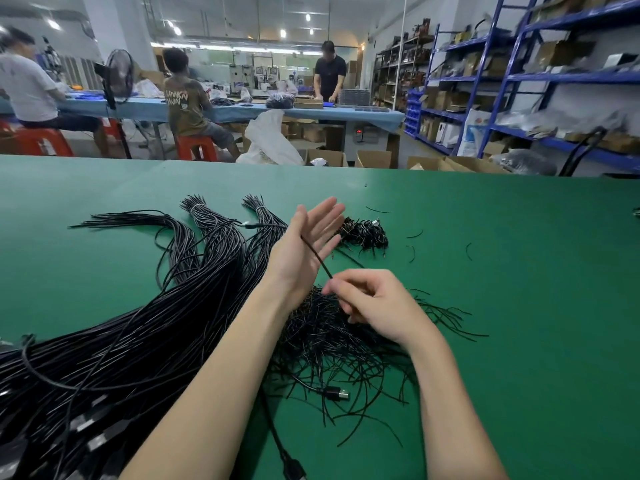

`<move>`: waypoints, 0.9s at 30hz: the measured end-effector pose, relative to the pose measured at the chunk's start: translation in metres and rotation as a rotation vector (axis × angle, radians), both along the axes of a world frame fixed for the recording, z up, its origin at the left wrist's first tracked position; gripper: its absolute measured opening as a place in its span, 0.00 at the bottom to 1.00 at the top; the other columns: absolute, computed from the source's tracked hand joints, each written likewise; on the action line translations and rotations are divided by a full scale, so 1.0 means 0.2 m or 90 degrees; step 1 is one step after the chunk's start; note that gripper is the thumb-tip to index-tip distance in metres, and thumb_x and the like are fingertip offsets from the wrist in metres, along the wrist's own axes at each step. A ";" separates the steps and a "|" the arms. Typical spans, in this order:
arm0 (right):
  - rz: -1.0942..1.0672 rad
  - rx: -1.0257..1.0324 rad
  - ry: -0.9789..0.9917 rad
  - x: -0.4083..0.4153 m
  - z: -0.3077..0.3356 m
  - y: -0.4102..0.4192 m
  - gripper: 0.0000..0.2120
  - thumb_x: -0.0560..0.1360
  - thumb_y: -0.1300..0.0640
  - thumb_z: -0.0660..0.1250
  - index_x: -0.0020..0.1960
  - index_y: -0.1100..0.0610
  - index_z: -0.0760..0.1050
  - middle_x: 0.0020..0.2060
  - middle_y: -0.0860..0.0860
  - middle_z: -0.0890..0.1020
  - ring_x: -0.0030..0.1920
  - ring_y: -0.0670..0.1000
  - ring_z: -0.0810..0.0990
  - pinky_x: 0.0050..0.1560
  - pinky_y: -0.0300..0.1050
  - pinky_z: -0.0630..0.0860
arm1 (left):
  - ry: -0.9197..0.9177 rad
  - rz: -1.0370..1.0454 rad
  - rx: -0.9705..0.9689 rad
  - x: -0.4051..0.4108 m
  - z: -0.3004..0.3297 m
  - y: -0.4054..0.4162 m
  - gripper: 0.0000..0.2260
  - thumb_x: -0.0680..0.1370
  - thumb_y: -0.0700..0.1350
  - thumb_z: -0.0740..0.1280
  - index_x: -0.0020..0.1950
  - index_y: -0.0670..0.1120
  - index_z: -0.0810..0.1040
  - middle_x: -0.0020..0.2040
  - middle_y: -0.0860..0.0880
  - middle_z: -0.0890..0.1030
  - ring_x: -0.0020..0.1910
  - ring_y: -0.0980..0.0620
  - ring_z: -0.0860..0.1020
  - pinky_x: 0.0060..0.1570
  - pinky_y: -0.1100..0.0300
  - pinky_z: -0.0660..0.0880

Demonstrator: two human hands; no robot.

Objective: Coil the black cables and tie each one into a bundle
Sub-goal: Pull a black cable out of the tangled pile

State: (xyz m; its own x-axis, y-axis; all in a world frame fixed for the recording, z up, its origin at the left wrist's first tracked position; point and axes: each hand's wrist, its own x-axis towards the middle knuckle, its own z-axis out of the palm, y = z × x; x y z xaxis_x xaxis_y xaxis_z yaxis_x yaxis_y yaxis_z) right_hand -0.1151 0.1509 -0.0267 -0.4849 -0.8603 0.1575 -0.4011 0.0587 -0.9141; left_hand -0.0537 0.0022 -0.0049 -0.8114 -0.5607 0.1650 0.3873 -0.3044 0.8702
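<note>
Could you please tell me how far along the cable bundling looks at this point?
Done: a small pile of coiled bundles lies beyond the hands. In hand: the left hand is held open with a cable across its palm, and the right hand pinches that cable's lower part. Left: a large heap of loose cables on the left, so most remains.

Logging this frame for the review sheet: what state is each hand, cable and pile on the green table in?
left hand: open, palm up, fingers straight, cable across it
right hand: pinches the cable
held cable: stretched taut between both hands, not coiled
long cable bunches: lying fanned out, two tied near their far ends
twist tie pile: loose, scattered under the hands
small coiled bundles: finished, heaped beyond the left hand
USB plug: lying loose on the table
</note>
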 end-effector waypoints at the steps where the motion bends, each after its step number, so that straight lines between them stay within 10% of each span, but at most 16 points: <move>1: 0.032 0.005 -0.018 -0.01 -0.01 0.01 0.10 0.83 0.54 0.66 0.48 0.49 0.86 0.29 0.45 0.75 0.31 0.43 0.73 0.36 0.38 0.75 | 0.018 0.000 0.021 0.01 0.01 -0.01 0.24 0.87 0.54 0.46 0.69 0.47 0.76 0.65 0.49 0.82 0.67 0.53 0.78 0.67 0.57 0.72; 7: 0.028 0.096 -0.024 -0.04 -0.01 0.04 0.16 0.80 0.40 0.66 0.45 0.48 0.87 0.27 0.45 0.74 0.30 0.45 0.71 0.34 0.40 0.73 | 0.094 -0.102 0.073 0.06 0.07 -0.01 0.29 0.87 0.57 0.44 0.68 0.40 0.77 0.65 0.41 0.81 0.67 0.46 0.78 0.67 0.55 0.75; 12: -0.120 0.152 0.080 -0.05 -0.01 0.04 0.35 0.64 0.18 0.64 0.30 0.51 0.80 0.21 0.45 0.66 0.24 0.47 0.62 0.28 0.36 0.64 | 0.097 -0.337 0.021 0.14 0.10 0.00 0.33 0.85 0.58 0.46 0.52 0.42 0.87 0.48 0.44 0.87 0.52 0.48 0.86 0.48 0.58 0.83; 18: -0.192 0.174 0.289 -0.14 0.13 0.01 0.06 0.67 0.43 0.72 0.31 0.40 0.79 0.21 0.41 0.73 0.26 0.44 0.68 0.35 0.42 0.69 | -0.293 -0.581 -0.298 0.17 0.14 0.03 0.41 0.80 0.68 0.47 0.62 0.34 0.81 0.59 0.36 0.83 0.59 0.40 0.82 0.59 0.50 0.80; 27: -0.129 0.033 0.245 -0.10 0.31 0.06 0.14 0.79 0.52 0.66 0.36 0.50 0.82 0.23 0.44 0.71 0.27 0.44 0.65 0.30 0.37 0.64 | -0.454 -0.327 -0.489 0.10 0.14 0.10 0.39 0.79 0.71 0.39 0.65 0.52 0.80 0.67 0.54 0.80 0.70 0.56 0.74 0.76 0.49 0.62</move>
